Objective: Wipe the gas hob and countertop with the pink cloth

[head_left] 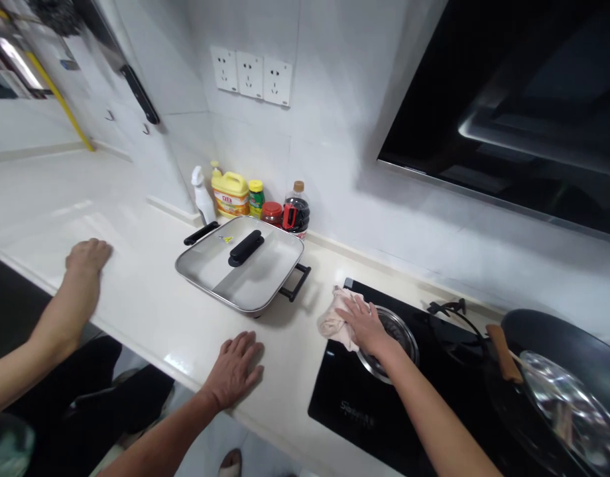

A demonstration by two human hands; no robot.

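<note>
My left hand (233, 371) lies flat on the white countertop (150, 305), fingers spread and holding nothing. In front of it stands a rectangular electric pan (245, 303) with a glass lid (205, 262) and black handles. My right hand (362, 324) presses a pale pink cloth (335, 324) against the left edge of the black gas stove (345, 377), partly over the counter. The metal ring of the burner (408, 341) is right beside that hand, partly hidden by my forearm.
At the left, a co-worker's hand (86, 255) rests on the counter. Against the wall are a spray bottle (203, 195), a yellow detergent jug (230, 195) and a dark sauce bottle (298, 205). A wok (573, 338) sits at the stove's right, below the range hood (514, 112).
</note>
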